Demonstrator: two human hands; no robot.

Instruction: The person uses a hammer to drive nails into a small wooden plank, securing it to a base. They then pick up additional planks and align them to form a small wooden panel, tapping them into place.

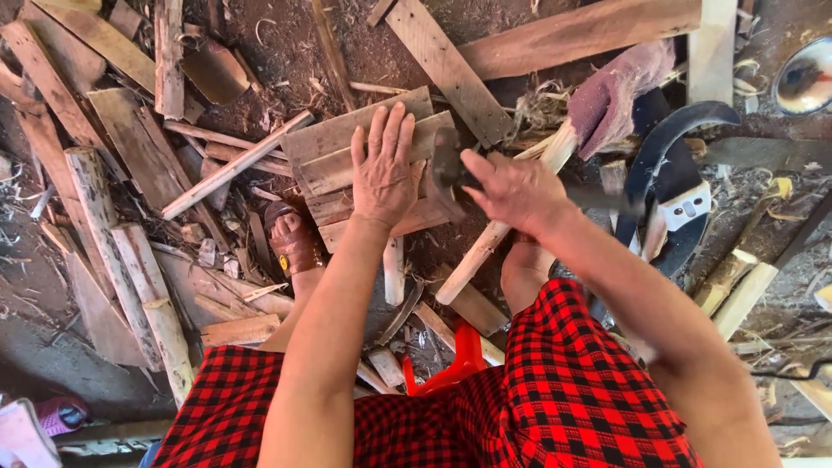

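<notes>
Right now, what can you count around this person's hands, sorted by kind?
Hands: 2, the left hand pressing on a plank, the right hand gripping a chopping blade
Curved sickles: 1
Red plastic stools: 1
Sandalled feet: 1
Total: 5

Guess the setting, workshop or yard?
Probably a rough woodworking spot on a dirt floor: scrap planks lie everywhere, the left hand presses a board, and a curved blade lies nearby.
</notes>
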